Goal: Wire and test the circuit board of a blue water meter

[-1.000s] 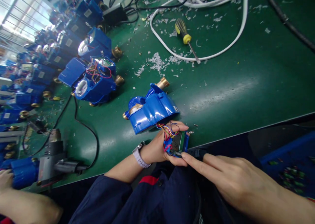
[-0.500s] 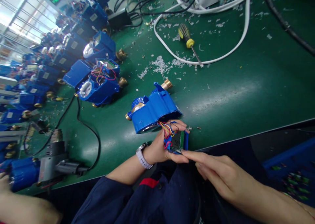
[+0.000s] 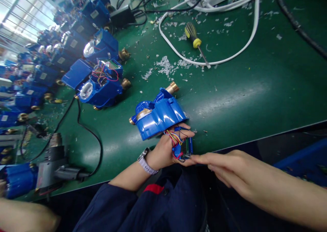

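Note:
My left hand is closed around a small blue display module with a circuit board and a dark screen. Red, yellow, white and black wires run from the module toward a blue water meter with brass threaded ends, lying just beyond the hand. At the module's near edge, the fingertips of my right hand are pressed together. Something small and pale shows at those fingertips, too small to name. A small spring and a screw lie on the bench beyond the module.
A yellow-black screwdriver lies by a white cable among plastic scraps. More blue meters crowd the left, one open with wires showing. A grey heat gun and another person's arm are at lower left.
The display module has tilted, so its screen faces me less. My right hand has turned slightly at the module's edge. The meter's underside rim shows less now.

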A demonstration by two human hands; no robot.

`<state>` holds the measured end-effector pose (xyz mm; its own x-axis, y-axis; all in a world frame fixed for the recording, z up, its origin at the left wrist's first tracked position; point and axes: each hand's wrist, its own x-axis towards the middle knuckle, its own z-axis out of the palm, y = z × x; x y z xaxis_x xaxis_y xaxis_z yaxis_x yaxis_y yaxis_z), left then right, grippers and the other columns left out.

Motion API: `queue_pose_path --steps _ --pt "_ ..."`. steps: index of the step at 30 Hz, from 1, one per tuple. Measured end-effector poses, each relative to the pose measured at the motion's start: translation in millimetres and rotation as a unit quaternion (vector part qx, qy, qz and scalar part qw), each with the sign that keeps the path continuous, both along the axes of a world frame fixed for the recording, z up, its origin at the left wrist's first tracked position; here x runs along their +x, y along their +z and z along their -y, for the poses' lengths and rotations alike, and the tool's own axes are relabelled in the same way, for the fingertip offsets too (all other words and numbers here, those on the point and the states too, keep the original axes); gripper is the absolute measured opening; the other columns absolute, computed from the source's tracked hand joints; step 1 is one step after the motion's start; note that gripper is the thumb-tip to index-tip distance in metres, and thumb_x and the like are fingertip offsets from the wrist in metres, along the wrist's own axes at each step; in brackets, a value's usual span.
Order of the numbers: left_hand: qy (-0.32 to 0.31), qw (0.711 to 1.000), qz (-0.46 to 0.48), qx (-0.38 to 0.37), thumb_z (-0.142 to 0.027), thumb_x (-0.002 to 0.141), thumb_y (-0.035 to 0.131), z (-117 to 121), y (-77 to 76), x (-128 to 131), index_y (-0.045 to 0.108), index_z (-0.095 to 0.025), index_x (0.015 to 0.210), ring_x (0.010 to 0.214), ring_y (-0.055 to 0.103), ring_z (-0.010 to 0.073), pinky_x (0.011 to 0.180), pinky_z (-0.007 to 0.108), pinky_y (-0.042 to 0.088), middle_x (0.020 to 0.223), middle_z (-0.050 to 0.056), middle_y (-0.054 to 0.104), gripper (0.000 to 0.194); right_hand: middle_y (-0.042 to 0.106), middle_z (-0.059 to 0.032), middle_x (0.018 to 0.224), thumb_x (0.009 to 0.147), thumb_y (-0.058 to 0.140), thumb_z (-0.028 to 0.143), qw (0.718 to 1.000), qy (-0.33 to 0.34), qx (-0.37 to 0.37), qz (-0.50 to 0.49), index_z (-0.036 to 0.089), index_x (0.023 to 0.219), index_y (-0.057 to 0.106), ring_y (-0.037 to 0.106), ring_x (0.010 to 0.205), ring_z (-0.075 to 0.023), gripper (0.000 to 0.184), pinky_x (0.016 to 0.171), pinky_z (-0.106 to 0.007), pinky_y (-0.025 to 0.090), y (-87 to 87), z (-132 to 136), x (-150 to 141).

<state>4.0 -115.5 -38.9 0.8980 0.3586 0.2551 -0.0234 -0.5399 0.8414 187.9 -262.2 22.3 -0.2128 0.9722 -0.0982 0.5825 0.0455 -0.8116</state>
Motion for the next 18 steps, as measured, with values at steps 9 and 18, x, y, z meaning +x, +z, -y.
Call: queue_pose_path --steps 9,18 --pt "0.001 1.000 -0.014 -0.016 -0.049 0.071 0.080 0 -1.0 1 0.056 -0.022 0.120 0.117 0.060 0.0297 0.099 0.045 0.048 0.120 0.013 0.062 0.061 0.069 -0.0040 0.074 0.074 0.038 -0.007 0.972 0.020 0.178 0.153 0.018 0.136 0.059 0.064 0.050 -0.0166 0.070 0.048 -0.025 0.055 -18.5 16 -2" --pt "0.015 0.999 0.024 -0.039 -0.049 0.067 0.083 0 -9.7 -2 0.056 -0.025 0.120 0.114 0.061 0.0270 0.099 0.041 0.048 0.122 0.011 0.062 0.064 0.075 -0.0043 0.093 0.090 0.035 -0.003 0.992 -0.040 0.114 -0.036 0.021 0.137 0.058 0.072 0.079 -0.0153 0.057 0.075 -0.026 0.061 -29.8 15 -16"
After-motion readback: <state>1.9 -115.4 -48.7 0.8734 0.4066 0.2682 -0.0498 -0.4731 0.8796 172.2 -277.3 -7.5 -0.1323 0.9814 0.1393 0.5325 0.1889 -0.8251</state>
